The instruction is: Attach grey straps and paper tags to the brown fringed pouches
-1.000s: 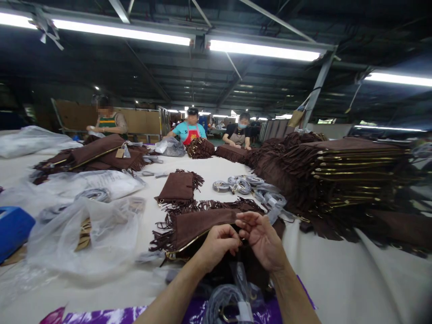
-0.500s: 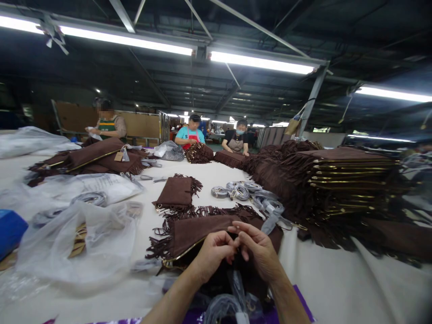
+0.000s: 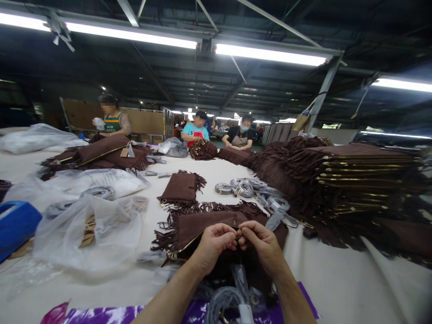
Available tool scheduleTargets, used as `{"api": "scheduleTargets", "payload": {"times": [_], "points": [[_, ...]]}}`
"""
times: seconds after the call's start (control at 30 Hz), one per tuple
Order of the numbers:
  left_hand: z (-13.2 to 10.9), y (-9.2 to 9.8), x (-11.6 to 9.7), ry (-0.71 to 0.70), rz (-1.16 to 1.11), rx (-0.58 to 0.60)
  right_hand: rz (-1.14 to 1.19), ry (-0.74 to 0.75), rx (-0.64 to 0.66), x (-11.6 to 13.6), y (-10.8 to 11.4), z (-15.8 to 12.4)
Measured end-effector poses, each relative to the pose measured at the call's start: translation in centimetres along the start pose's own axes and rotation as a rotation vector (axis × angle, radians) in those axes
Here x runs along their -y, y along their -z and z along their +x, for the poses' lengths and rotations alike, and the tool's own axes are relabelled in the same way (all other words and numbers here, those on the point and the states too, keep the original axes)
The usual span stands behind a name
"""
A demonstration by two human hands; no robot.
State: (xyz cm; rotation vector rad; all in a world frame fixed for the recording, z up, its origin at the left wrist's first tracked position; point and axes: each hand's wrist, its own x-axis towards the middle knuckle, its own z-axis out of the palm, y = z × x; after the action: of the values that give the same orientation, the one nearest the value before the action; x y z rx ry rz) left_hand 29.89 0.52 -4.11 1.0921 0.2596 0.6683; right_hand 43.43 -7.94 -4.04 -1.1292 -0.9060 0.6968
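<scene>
Left hand [image 3: 214, 245]: fingertips pinched closed; any held item indiscernible.
Right hand [image 3: 265, 245]: likewise pinched, just beside the left.
Fringed brown bag [image 3: 199, 225]: zipper parted, hands at its opening.

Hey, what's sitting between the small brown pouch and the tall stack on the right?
Coiled grey straps lie between the pouch and the stack, in the head view.

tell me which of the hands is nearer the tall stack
Right. The right hand is left of the tall stack, on the near side; the left hand is farther left, with the right hand between.
</scene>
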Motion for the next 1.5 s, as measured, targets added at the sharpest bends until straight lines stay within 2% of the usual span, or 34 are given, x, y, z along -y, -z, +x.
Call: {"api": "scheduleTargets", "payload": {"times": [0.3,0.63,1.0,1.37,1.5], "points": [[0.1,0.1,0.6,-0.018,0.079,-0.052,-0.071,0.059,0.002,-0.1,-0.4,0.2],[-0.6,-0.3,0.4,-0.197,0.444,0.064,-0.152,0.049,0.032,-0.1,-0.1,0.1],[-0.9,-0.4,-0.4,-0.230,0.752,-0.089,-0.210,0.038,0.116,0.4,-0.3,0.0],[-0.5,0.3,0.1,-0.241,0.827,-0.101,-0.335,0.054,0.182,-0.3,0.0,0.1],[-0.5,0.3,0.1,-0.237,0.909,-0.126,-0.458,0.121,0.198,-0.5,-0.1,0.1]]}}
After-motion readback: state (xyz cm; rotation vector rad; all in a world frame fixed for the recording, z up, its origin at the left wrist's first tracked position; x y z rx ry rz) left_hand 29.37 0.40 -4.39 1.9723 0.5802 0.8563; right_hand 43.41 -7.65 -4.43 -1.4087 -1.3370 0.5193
